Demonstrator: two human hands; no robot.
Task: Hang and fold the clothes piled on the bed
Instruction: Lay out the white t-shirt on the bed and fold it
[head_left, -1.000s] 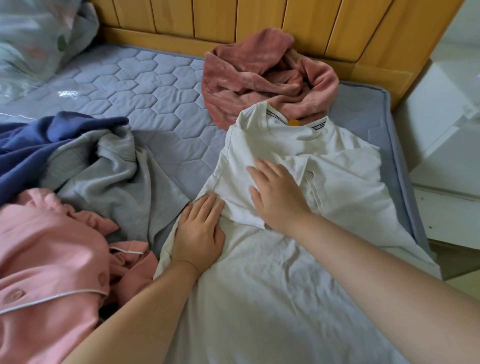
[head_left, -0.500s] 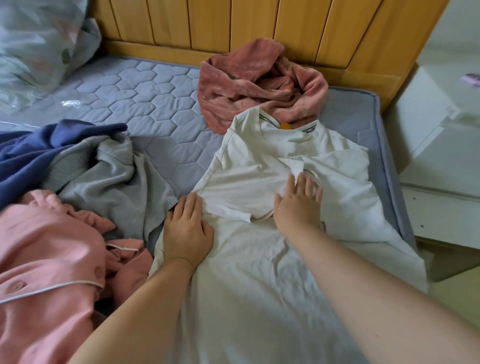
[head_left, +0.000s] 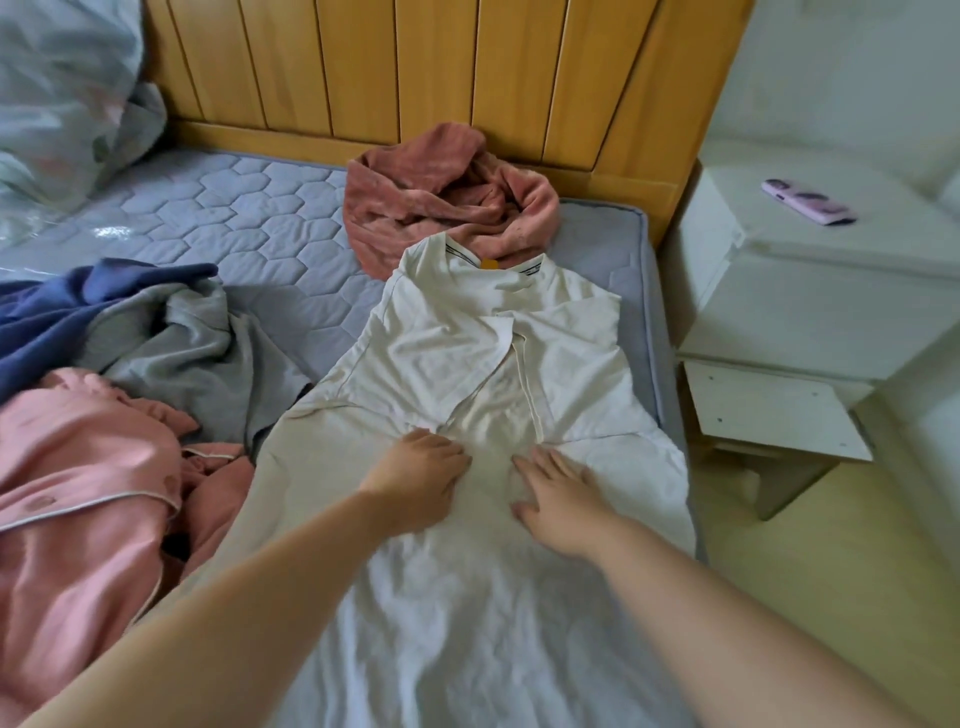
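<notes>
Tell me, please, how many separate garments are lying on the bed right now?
5: white shirt spread under both hands, dusty-pink garment by the headboard, blue and grey ones at left, pink pyjama top nearest. More may be hidden beneath.

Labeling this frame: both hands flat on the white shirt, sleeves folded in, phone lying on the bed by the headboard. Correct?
Not quite. The head view shows the purple phone on the white nightstand beside the bed, not on the bed. The rest holds: left hand and right hand lie flat on the white shirt, sleeves folded in.
</notes>
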